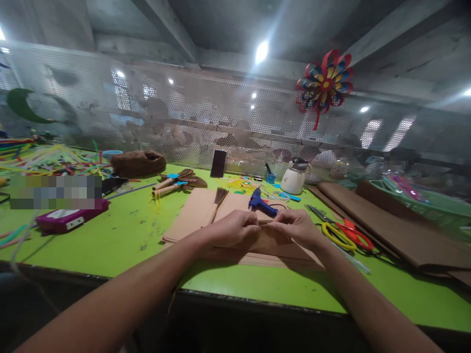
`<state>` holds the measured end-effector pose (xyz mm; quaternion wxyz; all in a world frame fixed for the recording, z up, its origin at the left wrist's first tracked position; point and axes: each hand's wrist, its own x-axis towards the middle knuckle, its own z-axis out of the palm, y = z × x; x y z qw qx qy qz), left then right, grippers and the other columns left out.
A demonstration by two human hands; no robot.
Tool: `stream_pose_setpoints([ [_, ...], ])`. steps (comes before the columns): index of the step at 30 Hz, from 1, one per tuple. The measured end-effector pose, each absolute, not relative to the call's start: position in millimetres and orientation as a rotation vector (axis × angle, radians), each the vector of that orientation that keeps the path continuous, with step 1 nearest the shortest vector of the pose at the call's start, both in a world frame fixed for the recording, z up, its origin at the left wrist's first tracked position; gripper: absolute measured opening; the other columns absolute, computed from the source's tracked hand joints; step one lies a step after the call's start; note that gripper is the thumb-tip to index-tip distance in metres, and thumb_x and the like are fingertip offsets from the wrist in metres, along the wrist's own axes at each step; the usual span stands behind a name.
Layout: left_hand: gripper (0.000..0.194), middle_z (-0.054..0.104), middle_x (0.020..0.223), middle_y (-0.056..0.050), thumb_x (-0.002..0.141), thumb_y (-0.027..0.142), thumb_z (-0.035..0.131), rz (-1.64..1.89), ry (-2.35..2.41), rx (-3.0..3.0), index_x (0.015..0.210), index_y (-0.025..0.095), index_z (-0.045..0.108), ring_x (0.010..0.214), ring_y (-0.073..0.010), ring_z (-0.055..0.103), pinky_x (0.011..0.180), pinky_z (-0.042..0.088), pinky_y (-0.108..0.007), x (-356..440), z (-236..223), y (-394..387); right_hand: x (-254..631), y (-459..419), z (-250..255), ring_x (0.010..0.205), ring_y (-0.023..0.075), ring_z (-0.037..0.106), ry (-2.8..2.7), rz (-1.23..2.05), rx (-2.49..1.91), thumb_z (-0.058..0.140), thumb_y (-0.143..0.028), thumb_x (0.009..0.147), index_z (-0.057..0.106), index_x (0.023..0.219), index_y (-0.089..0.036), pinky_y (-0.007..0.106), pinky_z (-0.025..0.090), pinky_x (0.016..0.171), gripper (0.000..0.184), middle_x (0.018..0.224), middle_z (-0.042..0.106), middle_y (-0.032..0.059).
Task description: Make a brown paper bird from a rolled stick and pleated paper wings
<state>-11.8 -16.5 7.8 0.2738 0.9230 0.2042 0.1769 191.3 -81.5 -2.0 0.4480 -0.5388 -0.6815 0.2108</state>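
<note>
My left hand and my right hand meet low over a stack of tan paper sheets. Both are closed in a pinch, fingertips almost touching. Between them runs a thin brown strip, mostly covered by the fingers; its material is unclear. Just beyond the fingers, a blue glue gun lies on the sheets. A small brown brush-like bundle with a pale handle rests on the paper, past my left hand. Scissors with yellow handles and scissors with red-orange handles lie right of my right hand.
On the green table are a purple power strip, two brown fan-shaped pieces with blue ties, a phone and a white jug. Folded brown paper and a green basket occupy the right. Colourful strips crowd the left.
</note>
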Motion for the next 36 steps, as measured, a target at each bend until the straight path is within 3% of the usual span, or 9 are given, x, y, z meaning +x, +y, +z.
stream_pose_setpoints([
  [15,0.026,0.052,0.061,0.001,0.084,0.038,0.041,0.317,0.482,2.36,0.074,0.016,0.05,0.055,-0.0105,0.045,0.053,0.032,-0.022,-14.8,13.4,-15.4,203.1,-85.1,3.6,0.044,0.0074,0.04,-1.616,0.842,-1.236,0.072,-0.041,0.066,0.062,0.062,-0.014,0.022,0.028,0.043,0.029,0.05,0.052,-0.0024],
  [24,0.021,0.056,0.081,-0.002,0.084,0.029,0.04,0.33,0.447,2.498,0.083,0.015,0.056,0.071,-0.0123,0.047,0.063,0.035,-0.022,-16.9,15.3,-10.1,219.9,-82.4,3.6,0.054,0.0094,0.043,-1.652,0.81,-1.304,0.07,-0.039,0.068,0.064,0.063,-0.014,0.024,0.03,0.054,0.026,0.055,0.053,-0.0023],
  [31,0.021,0.057,0.068,-0.001,0.076,0.032,0.048,0.499,0.711,2.395,0.077,0.014,0.058,0.061,-0.0116,0.046,0.054,0.03,-0.022,-19.8,3.7,-5.5,224.6,-79.5,0.2,0.054,0.0104,0.045,-1.667,0.733,-1.324,0.068,-0.04,0.07,0.066,0.066,-0.015,0.025,0.032,0.056,0.026,0.055,0.054,-0.0017],
  [36,0.025,0.058,0.068,-0.002,0.076,0.032,0.045,0.463,0.662,2.303,0.076,0.013,0.061,0.058,-0.0108,0.044,0.053,0.03,-0.023,-16.6,0.9,-4.4,218.2,-80.3,-1.2,0.053,0.0102,0.045,-1.687,0.819,-1.322,0.066,-0.04,0.072,0.064,0.068,-0.015,0.024,0.033,0.054,0.026,0.055,0.054,-0.002],
])
